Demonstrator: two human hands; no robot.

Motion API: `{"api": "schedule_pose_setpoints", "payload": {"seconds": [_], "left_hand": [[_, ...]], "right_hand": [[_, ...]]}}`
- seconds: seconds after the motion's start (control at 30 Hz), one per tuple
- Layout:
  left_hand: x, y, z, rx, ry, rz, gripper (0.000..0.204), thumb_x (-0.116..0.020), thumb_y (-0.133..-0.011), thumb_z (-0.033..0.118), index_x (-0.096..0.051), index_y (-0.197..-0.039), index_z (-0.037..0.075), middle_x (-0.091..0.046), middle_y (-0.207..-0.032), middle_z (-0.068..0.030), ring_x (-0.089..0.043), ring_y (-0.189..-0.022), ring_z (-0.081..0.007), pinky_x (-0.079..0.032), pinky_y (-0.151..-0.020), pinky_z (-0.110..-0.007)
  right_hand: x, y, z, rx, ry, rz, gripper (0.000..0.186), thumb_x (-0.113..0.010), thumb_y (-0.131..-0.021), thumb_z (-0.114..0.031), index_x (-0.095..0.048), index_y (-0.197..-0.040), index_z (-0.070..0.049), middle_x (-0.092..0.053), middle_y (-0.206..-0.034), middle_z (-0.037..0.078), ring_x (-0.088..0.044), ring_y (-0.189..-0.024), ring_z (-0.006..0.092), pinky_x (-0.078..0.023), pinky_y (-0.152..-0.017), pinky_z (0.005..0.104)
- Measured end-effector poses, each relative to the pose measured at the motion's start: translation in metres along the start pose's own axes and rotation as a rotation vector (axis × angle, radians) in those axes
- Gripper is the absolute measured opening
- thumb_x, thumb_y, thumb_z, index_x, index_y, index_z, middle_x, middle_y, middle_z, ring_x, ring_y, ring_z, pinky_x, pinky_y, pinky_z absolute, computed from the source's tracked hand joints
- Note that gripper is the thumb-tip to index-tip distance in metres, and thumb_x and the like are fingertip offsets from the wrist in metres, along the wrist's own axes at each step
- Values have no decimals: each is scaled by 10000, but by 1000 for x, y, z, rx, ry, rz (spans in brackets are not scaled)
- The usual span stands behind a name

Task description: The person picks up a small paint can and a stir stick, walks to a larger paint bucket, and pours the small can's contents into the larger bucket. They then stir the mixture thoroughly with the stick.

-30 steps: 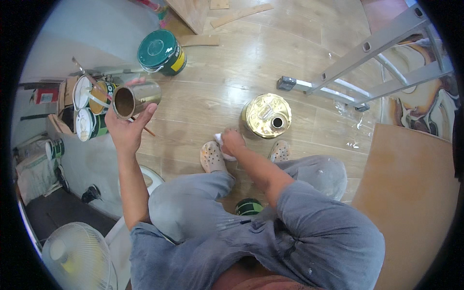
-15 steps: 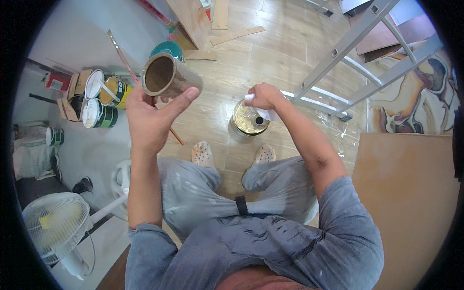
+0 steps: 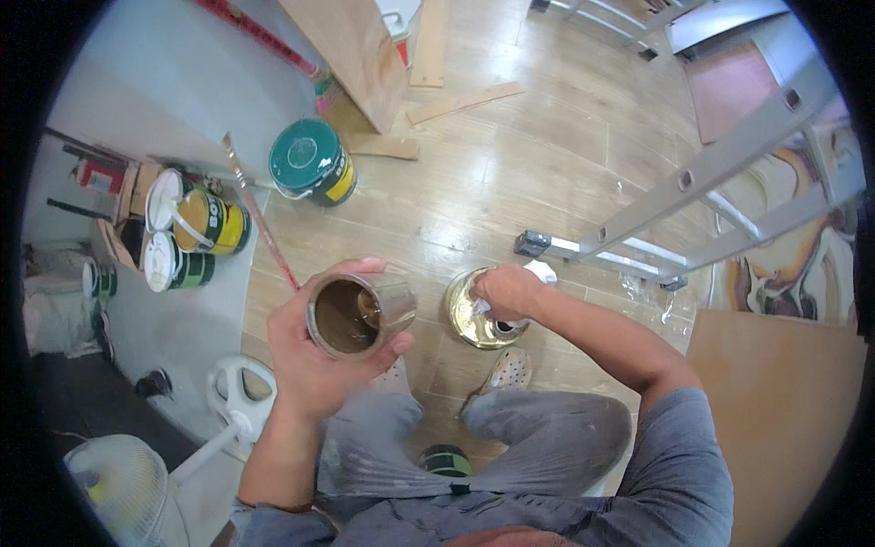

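Note:
My left hand (image 3: 314,356) is closed round a cylindrical cup (image 3: 401,305), tilted so its mouth shows brown liquid inside. A long thin brush (image 3: 255,205) slants up and left from behind that hand; whether the fingers also grip it is hidden. In front of my feet stands a round gold-coloured tin (image 3: 460,314) with a dark spout opening on top. My right hand (image 3: 510,294), fingers closed, presses a crumpled white wipe (image 3: 541,271) on the tin's top beside the opening.
A green-lidded bucket (image 3: 305,155) stands ahead on the left, with several paint cans (image 3: 196,223) farther left. An aluminium ladder (image 3: 684,182) rises at right above a brown board (image 3: 775,410). A white fan (image 3: 118,492) is lower left; a small green can (image 3: 445,460) sits between my legs.
My view has shifted, so the floor things sit lower in the picture. The left hand has brought the cup lower and closer to the tin. My right hand has moved across the tin's top with the wipe.

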State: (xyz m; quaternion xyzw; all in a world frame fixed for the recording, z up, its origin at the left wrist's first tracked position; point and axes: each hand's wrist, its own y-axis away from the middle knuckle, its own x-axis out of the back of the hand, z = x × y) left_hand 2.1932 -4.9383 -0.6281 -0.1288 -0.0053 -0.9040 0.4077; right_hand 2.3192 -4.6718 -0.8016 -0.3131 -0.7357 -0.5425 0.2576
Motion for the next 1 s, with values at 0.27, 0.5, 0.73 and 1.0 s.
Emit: {"api": "schedule_pose_setpoints", "payload": {"seconds": [0.27, 0.5, 0.73, 1.0], "left_hand": [[-24, -58, -60, 41, -172, 71, 674, -1008, -702, 137, -737, -1317, 89, -789, -1140, -98, -764, -1030, -206, -600, -931, -346], [-2, -32, 9, 101, -209, 164, 648, -989, -749, 180, -723, -1331, 78, -784, -1140, -119, -765, -1041, -236, -597, -935, -373], [77, -7, 208, 213, -359, 130, 627, -981, -758, 198, -722, -1306, 37, -785, -1063, -123, -774, -988, -253, -602, -907, -373], [129, -68, 428, 283, -337, 98, 543, -939, -832, 161, -722, -1309, 19, -797, -1128, -103, -733, -1017, -181, -564, -966, -338]], "right_hand": [[27, 19, 3, -64, -213, -35, 372, -761, -909, -353, -780, -1230, -168, -794, -1080, 193, -765, -1041, 388, -617, -904, 506], [107, 105, -29, -145, -347, 115, 398, -729, -924, -355, -752, -1216, -86, -783, -1051, 224, -756, -1001, 422, -601, -904, 526], [260, 256, -85, -252, -465, 354, 393, -783, -869, -351, -752, -1149, -77, -772, -1049, 233, -737, -1001, 442, -585, -908, 532], [405, 408, -132, -392, -575, 523, 455, -818, -827, -340, -779, -1191, -69, -776, -1101, 259, -742, -1066, 416, -586, -957, 503]]}}
